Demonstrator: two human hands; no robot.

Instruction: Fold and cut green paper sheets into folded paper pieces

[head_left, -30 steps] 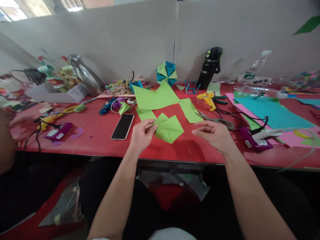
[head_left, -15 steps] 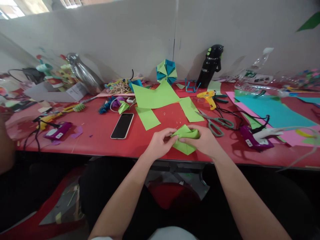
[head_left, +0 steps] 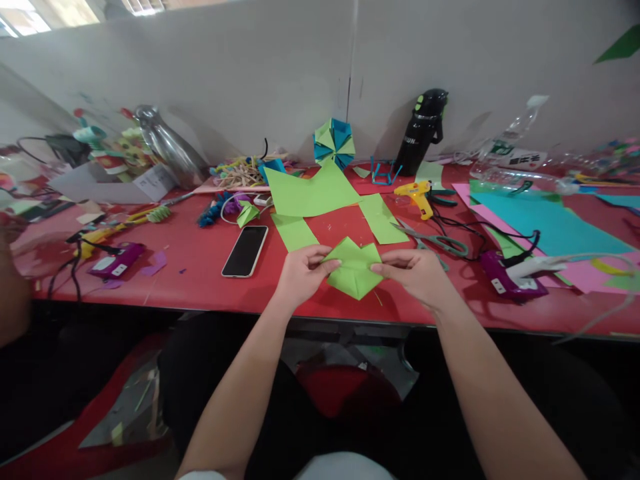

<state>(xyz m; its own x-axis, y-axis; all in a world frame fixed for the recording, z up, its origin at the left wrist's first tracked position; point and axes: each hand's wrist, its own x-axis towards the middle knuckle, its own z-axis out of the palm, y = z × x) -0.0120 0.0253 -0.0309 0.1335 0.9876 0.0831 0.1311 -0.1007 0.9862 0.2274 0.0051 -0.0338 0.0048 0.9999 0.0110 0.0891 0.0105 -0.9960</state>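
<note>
A folded piece of green paper (head_left: 354, 272) is stretched between my two hands just over the table's front edge, with creases across its face. My left hand (head_left: 305, 272) pinches its left side between thumb and fingers. Its right corner is gripped by my right hand (head_left: 417, 272) in the same way. Behind it lie a large green sheet (head_left: 317, 192) and two green strips, one strip (head_left: 294, 232) on the left and another strip (head_left: 383, 219) on the right. Grey-handled scissors (head_left: 440, 243) rest beside my right hand, partly hidden by it.
On the red table (head_left: 190, 247) a phone (head_left: 245, 252) lies left of my hands. A yellow glue gun (head_left: 417, 197) and a purple power socket (head_left: 513, 277) with cables are on the right. Behind stand a black bottle (head_left: 420, 137) and a blue-green paper ball (head_left: 333, 143).
The green paper was bunched and partly folded over; now it is spread flatter between my hands. My hands have moved apart, the left one shifting left.
</note>
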